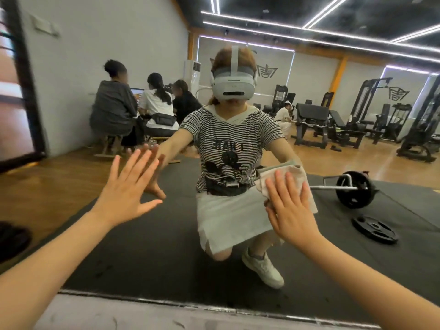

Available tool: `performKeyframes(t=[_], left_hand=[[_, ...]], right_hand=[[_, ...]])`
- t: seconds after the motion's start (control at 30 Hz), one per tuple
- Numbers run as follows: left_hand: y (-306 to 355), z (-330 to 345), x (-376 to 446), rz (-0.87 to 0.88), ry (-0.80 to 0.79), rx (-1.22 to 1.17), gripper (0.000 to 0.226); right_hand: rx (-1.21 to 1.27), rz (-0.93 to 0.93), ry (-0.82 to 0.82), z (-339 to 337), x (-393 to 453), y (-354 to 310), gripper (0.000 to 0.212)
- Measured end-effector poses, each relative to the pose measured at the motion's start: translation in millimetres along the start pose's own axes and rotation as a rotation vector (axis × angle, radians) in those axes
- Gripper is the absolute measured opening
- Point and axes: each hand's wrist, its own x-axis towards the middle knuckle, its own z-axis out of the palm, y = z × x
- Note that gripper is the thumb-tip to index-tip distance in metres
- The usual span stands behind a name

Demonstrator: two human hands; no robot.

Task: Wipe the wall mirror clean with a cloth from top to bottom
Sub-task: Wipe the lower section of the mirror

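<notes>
Fingers (289, 186) straight, her right hand (291, 210) presses the cloth (295, 173) low on the mirror (166, 246); left hand (126, 189) splayed flat on glass, so probably only the bottom strip remains

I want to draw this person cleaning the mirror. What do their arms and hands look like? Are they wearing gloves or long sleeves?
No gloves and no long sleeves. Both forearms are bare all the way to the edge of the picture. The left hand and the right hand are bare too, with no rings, watch or bracelets showing. The fingernails look short and plain. The reflection in the mirror shows a short-sleeved striped top.
</notes>
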Motion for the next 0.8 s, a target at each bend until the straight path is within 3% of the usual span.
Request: performKeyframes(t=[0.17, 0.4, 0.5, 0.7, 0.8], left_hand=[[-37, -13, -6, -0.147, -0.174, 0.069, 0.112], [-50, -7, -4, -0.079, -0.192, 0.099, 0.107], [-47, 1, -6, -0.099, -0.132, 0.079, 0.088], [-42, 18, -5, -0.151, -0.021, 0.057, 0.078], [-43, 26, -5, -0.141, 0.053, 0.052, 0.076]], right_hand=[[-0.097, -0.299, 0.040, -4, 8, 36, 0.058], [-0.169, -0.553, 0.036, -5, 29, 55, 0.053], [-0.182, -0.441, 0.067, -2, 34, 42, 0.056], [-0.022, 0.124, 0.188, 12, 59, -47, 0.060], [0.026, 0.119, 0.175, 13, 83, -86, 0.070]])
